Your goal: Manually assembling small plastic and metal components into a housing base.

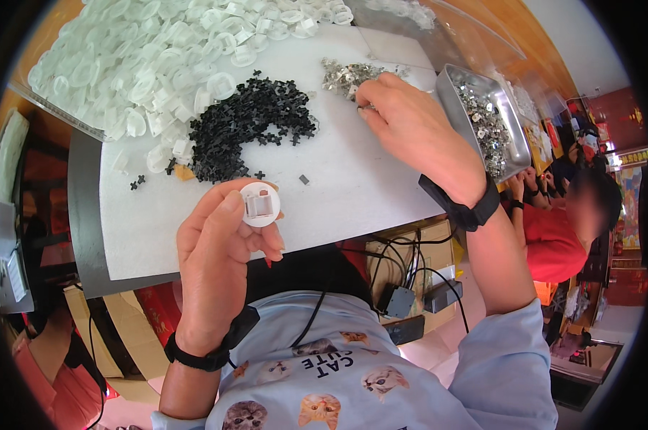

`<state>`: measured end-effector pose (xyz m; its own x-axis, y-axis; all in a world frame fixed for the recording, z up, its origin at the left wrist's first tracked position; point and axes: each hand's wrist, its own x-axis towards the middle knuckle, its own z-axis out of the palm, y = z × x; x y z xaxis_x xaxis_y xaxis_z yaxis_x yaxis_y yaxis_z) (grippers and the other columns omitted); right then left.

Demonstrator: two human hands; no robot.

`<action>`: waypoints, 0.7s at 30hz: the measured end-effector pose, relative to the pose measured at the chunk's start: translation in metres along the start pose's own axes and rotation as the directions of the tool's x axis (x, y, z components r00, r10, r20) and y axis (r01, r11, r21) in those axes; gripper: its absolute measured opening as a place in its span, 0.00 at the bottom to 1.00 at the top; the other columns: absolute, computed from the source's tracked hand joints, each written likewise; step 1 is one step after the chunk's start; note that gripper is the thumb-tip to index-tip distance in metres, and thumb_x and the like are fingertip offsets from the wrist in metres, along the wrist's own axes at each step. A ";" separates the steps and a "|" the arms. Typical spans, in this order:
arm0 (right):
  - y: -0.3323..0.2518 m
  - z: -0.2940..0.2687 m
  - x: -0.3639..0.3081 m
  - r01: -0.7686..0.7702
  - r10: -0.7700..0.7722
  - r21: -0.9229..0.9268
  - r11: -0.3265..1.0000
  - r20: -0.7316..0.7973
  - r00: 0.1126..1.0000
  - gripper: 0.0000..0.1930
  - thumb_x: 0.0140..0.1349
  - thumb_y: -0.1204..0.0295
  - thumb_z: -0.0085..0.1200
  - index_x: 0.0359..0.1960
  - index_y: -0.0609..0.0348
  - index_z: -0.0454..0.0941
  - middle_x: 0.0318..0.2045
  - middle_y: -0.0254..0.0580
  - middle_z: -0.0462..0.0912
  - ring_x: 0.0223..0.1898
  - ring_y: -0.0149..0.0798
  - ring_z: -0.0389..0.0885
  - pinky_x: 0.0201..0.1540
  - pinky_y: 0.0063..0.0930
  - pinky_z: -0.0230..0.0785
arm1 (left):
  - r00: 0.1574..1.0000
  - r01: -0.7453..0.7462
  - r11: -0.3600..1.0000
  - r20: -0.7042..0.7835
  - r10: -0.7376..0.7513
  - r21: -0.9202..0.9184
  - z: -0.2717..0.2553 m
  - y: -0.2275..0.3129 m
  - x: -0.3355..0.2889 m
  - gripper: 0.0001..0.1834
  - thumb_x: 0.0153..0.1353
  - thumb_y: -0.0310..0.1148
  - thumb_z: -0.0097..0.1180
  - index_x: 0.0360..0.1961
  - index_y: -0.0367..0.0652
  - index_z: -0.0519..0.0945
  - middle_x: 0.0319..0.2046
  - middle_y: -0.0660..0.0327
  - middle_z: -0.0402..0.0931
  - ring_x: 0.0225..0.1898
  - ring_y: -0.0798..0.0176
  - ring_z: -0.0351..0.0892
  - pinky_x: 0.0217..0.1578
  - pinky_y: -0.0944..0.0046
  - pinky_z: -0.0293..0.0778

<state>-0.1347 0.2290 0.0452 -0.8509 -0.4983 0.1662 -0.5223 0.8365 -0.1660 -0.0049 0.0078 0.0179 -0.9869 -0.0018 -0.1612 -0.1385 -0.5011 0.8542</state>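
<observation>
Holding white round part [260,204] in left grip [215,233], above near side of white-topped counter [360,190]; could drop or tilt it if pinching only its edge. Keeping to bent fingers, right grip [410,115] at pile of small metal parts [342,75]; impossible to tell if grasping any. Might lift tangled pieces, or scatter strays toward black crosses [256,107]. Could knock steel tray [513,140] by swinging wide.

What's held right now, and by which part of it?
Left grip: round white part, held by its rim. Right grip: at the small metal parts; can't tell if it holds any.
</observation>
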 end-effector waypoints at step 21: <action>-0.026 -0.004 -0.027 0.200 -0.216 0.184 0.962 0.070 0.974 0.06 0.55 0.79 0.49 0.35 0.60 0.73 0.33 0.44 0.74 0.32 0.52 0.78 0.32 0.41 0.71 | 1.000 -0.018 0.999 0.007 0.019 -0.038 -0.005 -0.004 0.000 0.20 0.70 0.36 0.37 0.45 0.27 0.72 0.30 0.51 0.76 0.24 0.67 0.75 0.25 0.70 0.73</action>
<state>-0.0981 0.2213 0.0487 -0.7200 -0.6817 0.1300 -0.6832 0.6633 -0.3054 -0.0036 0.0052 0.0119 -0.9899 -0.0049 -0.1418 -0.1173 -0.5332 0.8378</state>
